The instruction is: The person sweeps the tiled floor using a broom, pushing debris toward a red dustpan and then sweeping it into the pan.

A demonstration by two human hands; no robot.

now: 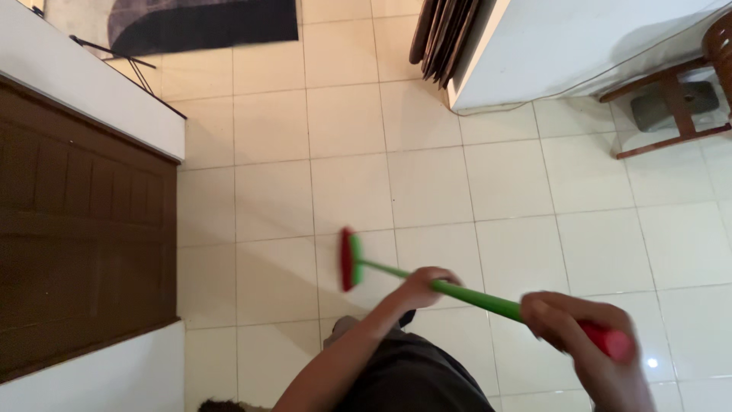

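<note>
Right hand (579, 336), nearest the camera: closed around the red grip end of the broom (457, 291); blurred, finger detail not readable. Left hand (423, 286): wrapped around the green handle further down, toward the head. Broom head (349, 259), red and green, sits on the cream tile floor (427, 183), mid-floor, near the dark wooden door (84, 229) at the floor's left edge. Progress: sweeping appears under way; no dirt pile or debris visible, so swept versus unswept area cannot be judged. Far side: dark mat (202, 23) at the floor's top edge, white table (579, 46) and wooden chair (671, 99) at the top right corner, all cut off by the frame.
</note>
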